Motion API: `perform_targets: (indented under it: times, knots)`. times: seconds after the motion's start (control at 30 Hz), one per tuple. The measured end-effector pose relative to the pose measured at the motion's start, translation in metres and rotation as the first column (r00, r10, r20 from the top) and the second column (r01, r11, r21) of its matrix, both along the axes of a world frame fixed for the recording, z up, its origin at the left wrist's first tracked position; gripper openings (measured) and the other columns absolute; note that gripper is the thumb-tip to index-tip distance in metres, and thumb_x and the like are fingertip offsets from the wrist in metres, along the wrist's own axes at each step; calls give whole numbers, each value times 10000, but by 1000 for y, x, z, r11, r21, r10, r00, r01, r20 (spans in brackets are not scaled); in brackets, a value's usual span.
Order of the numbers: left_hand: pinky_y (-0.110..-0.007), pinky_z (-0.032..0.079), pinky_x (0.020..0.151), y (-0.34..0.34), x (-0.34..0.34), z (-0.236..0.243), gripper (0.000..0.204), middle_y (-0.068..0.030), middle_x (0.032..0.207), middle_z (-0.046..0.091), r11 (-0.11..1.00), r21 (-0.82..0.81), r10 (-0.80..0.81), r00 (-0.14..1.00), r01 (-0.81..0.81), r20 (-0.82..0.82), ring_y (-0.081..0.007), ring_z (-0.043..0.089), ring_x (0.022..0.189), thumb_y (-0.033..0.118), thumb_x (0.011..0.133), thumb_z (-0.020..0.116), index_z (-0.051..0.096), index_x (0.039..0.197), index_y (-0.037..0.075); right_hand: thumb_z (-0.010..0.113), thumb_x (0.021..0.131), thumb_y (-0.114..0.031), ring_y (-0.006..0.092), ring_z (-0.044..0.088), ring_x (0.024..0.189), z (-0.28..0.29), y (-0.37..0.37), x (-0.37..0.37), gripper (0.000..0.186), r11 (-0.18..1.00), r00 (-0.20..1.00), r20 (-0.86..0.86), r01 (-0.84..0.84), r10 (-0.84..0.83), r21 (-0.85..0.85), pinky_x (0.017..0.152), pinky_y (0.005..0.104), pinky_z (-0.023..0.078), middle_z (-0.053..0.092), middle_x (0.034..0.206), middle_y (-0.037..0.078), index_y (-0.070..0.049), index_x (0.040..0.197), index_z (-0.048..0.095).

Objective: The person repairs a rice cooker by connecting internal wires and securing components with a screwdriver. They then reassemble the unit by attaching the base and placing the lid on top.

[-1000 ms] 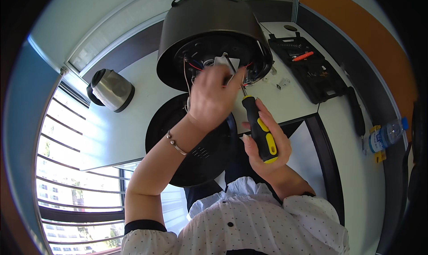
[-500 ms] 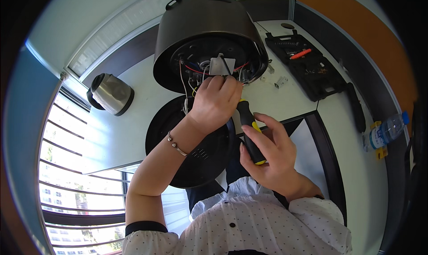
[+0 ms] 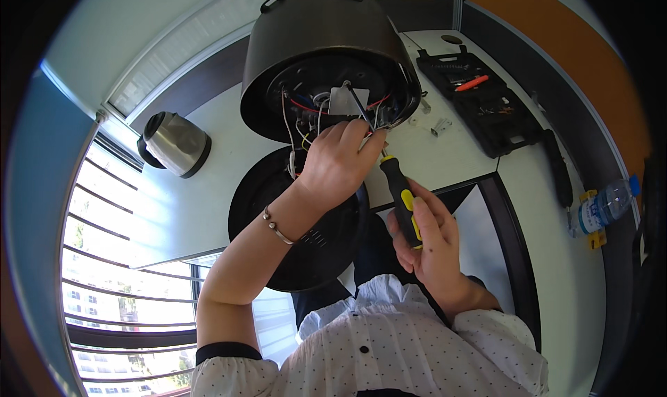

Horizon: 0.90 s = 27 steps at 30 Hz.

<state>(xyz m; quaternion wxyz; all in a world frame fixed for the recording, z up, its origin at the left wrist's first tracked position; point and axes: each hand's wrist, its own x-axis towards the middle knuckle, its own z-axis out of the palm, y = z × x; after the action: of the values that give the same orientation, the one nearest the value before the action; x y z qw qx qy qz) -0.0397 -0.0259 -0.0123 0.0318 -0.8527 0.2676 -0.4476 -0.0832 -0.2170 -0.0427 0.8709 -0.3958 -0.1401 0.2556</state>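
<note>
My right hand (image 3: 432, 247) is closed round the black-and-yellow handle of a screwdriver (image 3: 401, 199). Its thin shaft slants up and left, past my left hand (image 3: 338, 157), whose fingers are pinched about the shaft by the rim. The tip meets a pale metal plate (image 3: 344, 102) inside the underside of a large dark pot-shaped electric cooker (image 3: 316, 32), tipped over so its open bottom faces me. Red, white and yellow wires run inside it. Some lead down to a round black bottom cover (image 3: 278, 220), with slots, lying below my left forearm.
A steel kettle (image 3: 177, 147) stands at the left. An open black tool case (image 3: 479, 98) with an orange-red handled tool lies at the right. Small metal parts (image 3: 440, 126) lie by the cooker. Further right is a water bottle (image 3: 604, 206) on its side, beside a black-handled tool (image 3: 556, 168).
My right hand has changed its grip from spread fingertips to wrapped round the handle, thumb on top. The handle has swung slightly right. My left hand has barely moved.
</note>
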Motion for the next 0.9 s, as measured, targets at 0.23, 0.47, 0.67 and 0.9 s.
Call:
perform_targets:
  times: [0.23, 0.47, 0.67, 0.9]
  knots:
    - [-305, 487, 550, -1, -6, 2, 309, -65, 780, 513, 998, 63, 21, 999, -20, -24, -211, 571, 655, 66, 640, 639, 610, 945, 31, 488, 933, -224, 117, 462, 444, 4, 2, 13, 405, 980, 983, -2, -185, 185, -67, 355, 203, 291, 532, 796, 111, -6, 1262, 395]
    - [-314, 493, 614, 2, -10, 7, 356, -83, 815, 520, 998, 53, -29, 998, 32, -51, -228, 574, 714, 78, 627, 617, 591, 975, 9, 383, 959, -317, 108, 443, 475, -2, 4, 12, 447, 836, 842, -266, -326, 469, 441, 369, 199, 288, 516, 860, 83, -11, 1285, 389]
    - [-332, 489, 628, 4, -11, 6, 336, -100, 826, 522, 988, 151, 18, 999, -11, -42, -243, 565, 717, 91, 630, 595, 581, 948, -16, 494, 920, -245, 122, 512, 571, 6, 4, 17, 471, 930, 912, -191, -343, 364, 134, 412, 213, 351, 532, 889, 78, -16, 1312, 367]
    - [-303, 488, 608, 5, -16, 3, 285, -93, 812, 545, 1000, -16, 23, 999, -24, -48, -230, 574, 683, 52, 666, 594, 587, 944, -10, 531, 878, -114, 124, 522, 632, 5, 9, 7, 489, 986, 988, 127, -64, 84, -152, 496, 224, 393, 546, 897, 80, 25, 1317, 368]
